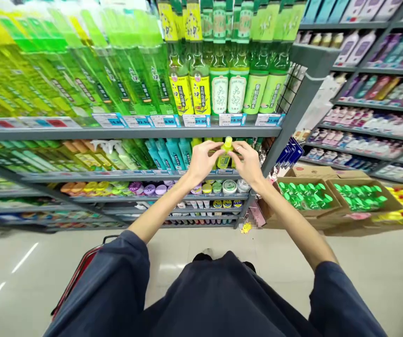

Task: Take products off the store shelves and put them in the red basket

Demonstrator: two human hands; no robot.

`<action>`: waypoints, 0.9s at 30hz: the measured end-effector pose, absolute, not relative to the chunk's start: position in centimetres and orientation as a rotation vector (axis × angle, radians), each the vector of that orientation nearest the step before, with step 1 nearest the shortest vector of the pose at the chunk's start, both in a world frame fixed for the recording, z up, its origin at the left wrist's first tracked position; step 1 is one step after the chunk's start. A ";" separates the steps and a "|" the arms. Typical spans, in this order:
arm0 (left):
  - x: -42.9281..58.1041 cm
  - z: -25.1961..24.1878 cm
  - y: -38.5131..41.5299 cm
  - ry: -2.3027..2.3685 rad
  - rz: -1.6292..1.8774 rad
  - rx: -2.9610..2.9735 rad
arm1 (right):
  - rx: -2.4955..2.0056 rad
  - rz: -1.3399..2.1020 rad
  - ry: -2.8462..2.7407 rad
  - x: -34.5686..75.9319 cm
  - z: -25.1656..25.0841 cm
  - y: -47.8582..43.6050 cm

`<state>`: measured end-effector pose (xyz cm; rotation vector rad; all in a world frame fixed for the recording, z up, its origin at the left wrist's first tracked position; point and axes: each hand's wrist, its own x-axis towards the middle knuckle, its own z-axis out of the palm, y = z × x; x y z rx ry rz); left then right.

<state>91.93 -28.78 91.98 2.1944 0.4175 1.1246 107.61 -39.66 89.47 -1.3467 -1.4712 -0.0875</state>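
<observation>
Nearest the camera, a person's dark navy top (201, 299) filled the bottom of the view, its short sleeves leading into two bare forearms that reached forward. Beyond it lay a pale, glossy store floor (22, 281), with a red-and-black basket handle (78, 275) beside the left sleeve. Ahead stood long grey store shelving (127, 132) stocked with rows of green and yellow bottles (218, 89). To the right, further shelves of toiletries (373, 107) ran away from the camera, and two cardboard display boxes of green-capped bottles (304, 195) sat low near the shelf end. The left hand (201, 161) and right hand (248, 164) were close together, their fingers curled around a small bottle with a yellow cap (227, 152), holding it between them. The bottle was up in front of the shelving, its body partly hidden by the fingers.
</observation>
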 end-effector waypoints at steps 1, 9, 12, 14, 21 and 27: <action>92.3 91.8 -29.1 0.454 1.138 2.192 | -1.325 -0.080 -1.480 108.1 89.2 -39.4; 93.6 90.0 -28.9 0.650 1.167 2.265 | -1.324 0.007 -1.496 109.3 87.2 -37.2; 93.6 89.4 -28.1 0.687 1.164 2.315 | -1.388 0.003 -1.479 109.2 86.7 -36.3; 93.4 89.0 -27.5 0.685 1.172 2.321 | -1.438 -0.031 -1.468 109.1 86.6 -35.6; 92.6 88.7 -25.1 0.688 1.098 2.382 | -1.597 -0.098 -1.430 109.1 87.1 -33.7; 92.6 88.3 -24.1 0.612 1.028 2.399 | -1.619 -0.118 -1.412 108.7 87.3 -33.2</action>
